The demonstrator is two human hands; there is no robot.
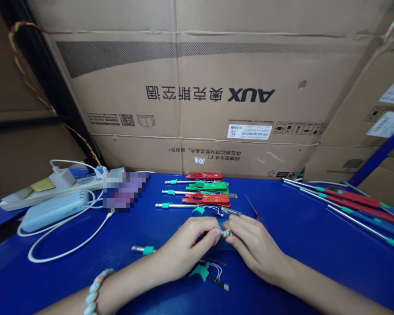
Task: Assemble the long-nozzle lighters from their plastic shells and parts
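My left hand [193,243] and my right hand [258,247] meet over the blue table, fingers pinched. Between their fingertips is a small pale-teal piece [225,233], too small to name. A brassy bit shows at the right fingertips. Under both hands lies a translucent blue part [216,249], mostly covered. Below my left wrist a metal tube [138,249] with a teal collar pokes out. Nearer me lie a teal trigger [201,271] and a black igniter [219,283] with white wires. A thin screwdriver [254,210] with a red handle rests beyond my right hand.
Red lighter shells [213,200] and a green one [210,187] lie in rows with metal tubes. Several long-necked lighters [354,199] lie at right. Left stand a power strip [85,181], a light-blue power bank [55,211] and a white cable [72,253]. Cardboard [197,65] walls the back.
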